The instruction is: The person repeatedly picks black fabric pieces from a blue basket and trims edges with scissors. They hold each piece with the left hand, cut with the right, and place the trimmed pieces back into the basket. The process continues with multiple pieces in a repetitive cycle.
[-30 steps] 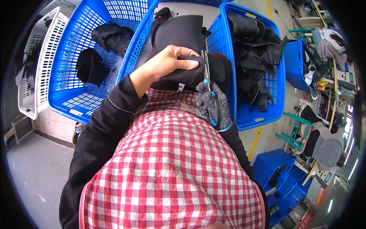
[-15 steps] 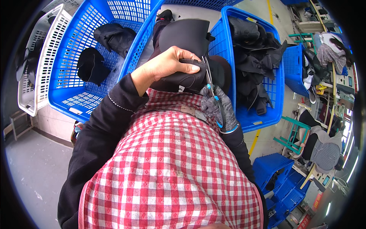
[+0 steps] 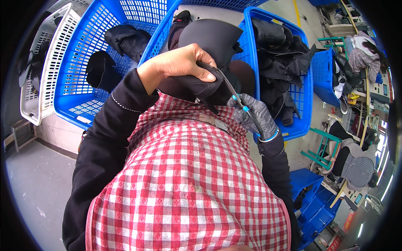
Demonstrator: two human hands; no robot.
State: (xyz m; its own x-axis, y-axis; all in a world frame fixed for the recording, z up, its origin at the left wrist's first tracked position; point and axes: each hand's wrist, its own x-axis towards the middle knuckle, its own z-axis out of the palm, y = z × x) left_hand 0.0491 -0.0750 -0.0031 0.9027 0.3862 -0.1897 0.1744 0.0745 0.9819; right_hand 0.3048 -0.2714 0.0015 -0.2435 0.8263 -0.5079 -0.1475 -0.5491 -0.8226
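Observation:
My bare left hand pinches the edge of a soft black piece between thumb and fingers. The piece lies over my lap, with a broad smooth panel standing up behind the hand; its exact kind I cannot make out. My right hand, in a grey knitted glove, is closed around scissors with light blue and black parts. Their blades point up and left, touching or nearly touching the black edge beside my left thumb. Whether the blades are apart is hard to see.
A blue crate with several black pieces stands to the left, beside a white crate. At the right is another blue crate, heaped with black pieces. Farther right are green-framed stools, worktables and other people.
My right hand and the scissors have moved slightly right and down, and the blades lean further left. My left hand has tilted the black piece, shifting its upper panel to the right.

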